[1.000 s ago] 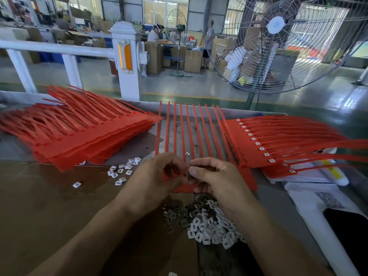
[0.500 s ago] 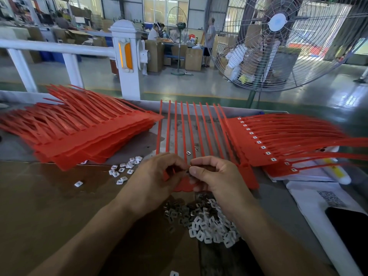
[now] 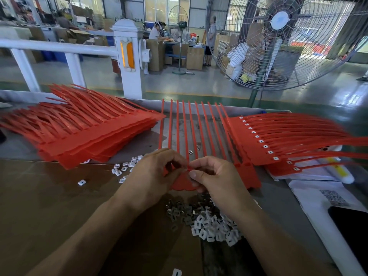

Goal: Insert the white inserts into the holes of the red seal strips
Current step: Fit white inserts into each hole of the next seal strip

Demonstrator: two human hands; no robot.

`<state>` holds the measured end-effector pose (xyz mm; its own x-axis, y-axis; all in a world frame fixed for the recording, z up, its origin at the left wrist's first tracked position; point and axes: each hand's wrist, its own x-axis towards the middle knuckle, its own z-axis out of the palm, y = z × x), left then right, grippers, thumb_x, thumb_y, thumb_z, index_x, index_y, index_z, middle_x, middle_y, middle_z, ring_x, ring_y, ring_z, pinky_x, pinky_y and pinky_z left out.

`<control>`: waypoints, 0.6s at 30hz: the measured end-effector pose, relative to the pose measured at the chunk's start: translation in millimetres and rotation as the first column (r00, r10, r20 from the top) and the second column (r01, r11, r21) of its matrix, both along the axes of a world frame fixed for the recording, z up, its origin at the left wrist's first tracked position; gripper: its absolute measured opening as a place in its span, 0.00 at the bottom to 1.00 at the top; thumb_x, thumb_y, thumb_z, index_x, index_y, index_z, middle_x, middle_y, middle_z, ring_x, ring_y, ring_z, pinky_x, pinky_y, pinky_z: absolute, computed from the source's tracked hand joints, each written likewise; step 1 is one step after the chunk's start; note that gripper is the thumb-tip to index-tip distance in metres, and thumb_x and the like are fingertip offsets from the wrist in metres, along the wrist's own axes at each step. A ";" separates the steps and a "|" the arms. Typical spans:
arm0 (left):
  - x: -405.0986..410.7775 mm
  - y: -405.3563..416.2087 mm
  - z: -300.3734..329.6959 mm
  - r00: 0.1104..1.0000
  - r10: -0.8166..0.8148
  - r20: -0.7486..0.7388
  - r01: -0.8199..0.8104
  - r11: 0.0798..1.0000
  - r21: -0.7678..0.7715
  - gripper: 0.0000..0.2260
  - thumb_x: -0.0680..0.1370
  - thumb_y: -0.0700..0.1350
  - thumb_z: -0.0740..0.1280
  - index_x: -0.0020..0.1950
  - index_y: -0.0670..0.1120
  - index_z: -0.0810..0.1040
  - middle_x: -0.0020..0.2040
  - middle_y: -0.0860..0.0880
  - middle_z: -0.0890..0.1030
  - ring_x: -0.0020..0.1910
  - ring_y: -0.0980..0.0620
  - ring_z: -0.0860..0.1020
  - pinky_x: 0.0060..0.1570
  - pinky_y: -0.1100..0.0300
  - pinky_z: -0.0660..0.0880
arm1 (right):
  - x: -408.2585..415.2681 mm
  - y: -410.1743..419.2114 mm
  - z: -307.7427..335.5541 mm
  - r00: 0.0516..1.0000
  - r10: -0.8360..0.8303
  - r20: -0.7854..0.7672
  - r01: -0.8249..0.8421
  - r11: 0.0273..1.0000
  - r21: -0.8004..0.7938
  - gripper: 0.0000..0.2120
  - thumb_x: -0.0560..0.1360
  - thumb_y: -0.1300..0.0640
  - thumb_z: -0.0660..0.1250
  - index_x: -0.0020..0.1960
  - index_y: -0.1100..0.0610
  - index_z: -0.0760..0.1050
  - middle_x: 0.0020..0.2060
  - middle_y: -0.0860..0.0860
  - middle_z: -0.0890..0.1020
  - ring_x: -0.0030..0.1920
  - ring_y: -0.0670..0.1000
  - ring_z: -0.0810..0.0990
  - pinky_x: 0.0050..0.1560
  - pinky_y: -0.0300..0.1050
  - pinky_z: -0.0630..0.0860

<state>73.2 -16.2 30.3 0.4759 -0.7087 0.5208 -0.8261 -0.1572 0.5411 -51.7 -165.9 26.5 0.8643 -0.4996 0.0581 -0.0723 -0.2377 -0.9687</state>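
Head view of a workbench: the left hand (image 3: 153,176) and right hand (image 3: 217,180) meet over the near edge of a red seal strip comb (image 3: 199,132) whose tails point away from the viewer. Both hands have fingers curled and pinching at the strip head; the insert between the fingertips is too small to make out. A heap of loose white inserts (image 3: 213,228) lies just near of the hands, a smaller scatter (image 3: 123,168) to the left. Unfilled strips (image 3: 83,132) are stacked at far left; finished strips (image 3: 278,140), each showing a white insert, fan out at right. Likely faults: an insert seated crooked if pushed off-axis, dropped if the pinch slackens, or a hole skipped because the fingers cover the row
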 end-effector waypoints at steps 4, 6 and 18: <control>16.6 7.3 2.0 0.990 0.133 -0.050 -0.131 0.990 0.052 0.05 0.76 0.45 0.74 0.50 0.54 0.83 0.45 0.58 0.81 0.46 0.60 0.78 0.45 0.67 0.73 | -0.1 2.2 -0.6 0.999 0.001 -0.046 -0.010 0.982 -0.188 0.08 0.78 0.55 0.74 0.53 0.43 0.83 0.50 0.40 0.86 0.50 0.40 0.85 0.55 0.43 0.80; 27.0 13.6 1.0 0.975 0.214 -0.064 -0.207 0.972 0.109 0.05 0.76 0.45 0.74 0.51 0.54 0.83 0.45 0.59 0.82 0.45 0.61 0.79 0.46 0.64 0.76 | -0.8 3.9 -0.3 0.999 0.008 -0.050 -0.019 0.972 -0.233 0.08 0.78 0.55 0.74 0.53 0.43 0.83 0.50 0.39 0.86 0.51 0.39 0.84 0.57 0.42 0.79; 38.0 18.5 -3.2 0.935 0.326 -0.136 -0.289 0.928 0.235 0.06 0.76 0.45 0.74 0.48 0.57 0.85 0.46 0.58 0.82 0.44 0.62 0.79 0.48 0.60 0.77 | -2.0 5.2 -2.1 0.985 0.114 -0.130 -0.160 0.884 -0.440 0.08 0.79 0.57 0.72 0.56 0.46 0.83 0.47 0.38 0.85 0.50 0.33 0.81 0.51 0.22 0.71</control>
